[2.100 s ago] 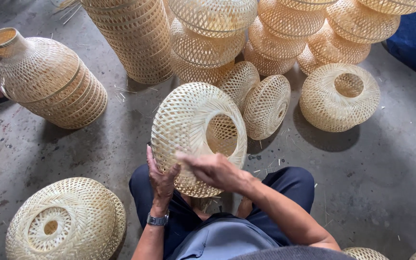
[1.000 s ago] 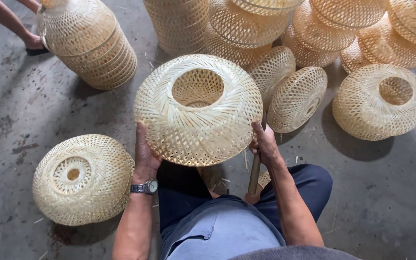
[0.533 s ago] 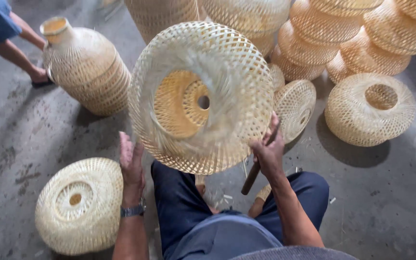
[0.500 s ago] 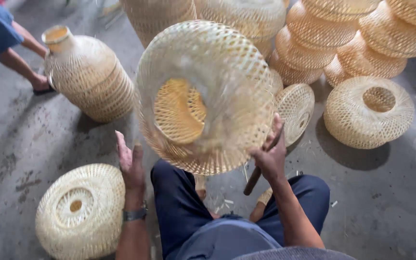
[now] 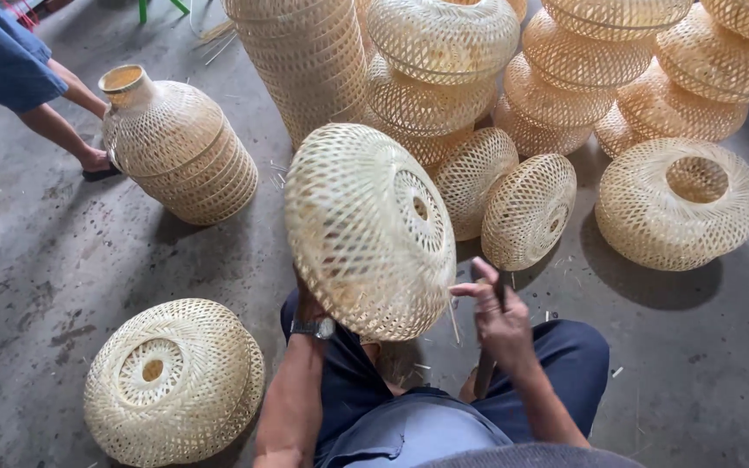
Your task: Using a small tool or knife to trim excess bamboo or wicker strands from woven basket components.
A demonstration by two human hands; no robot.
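Tilting on edge above the lap, the woven bamboo shade (image 5: pixel 366 230) is propped from beneath by the largely hidden left hand (image 5: pixel 309 305), grip indeterminable, exposing its rim to the right hand (image 5: pixel 498 314), closed around a dark-handled tool (image 5: pixel 487 368).

Grey concrete floor (image 5: pixel 28 251), stained and strewn with splinters; stacked woven shades (image 5: pixel 565 69) far, evenly lit.

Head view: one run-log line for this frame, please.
left hand: behind woven shade, holding it tilted | right hand: grips dark tool | second shade on floor
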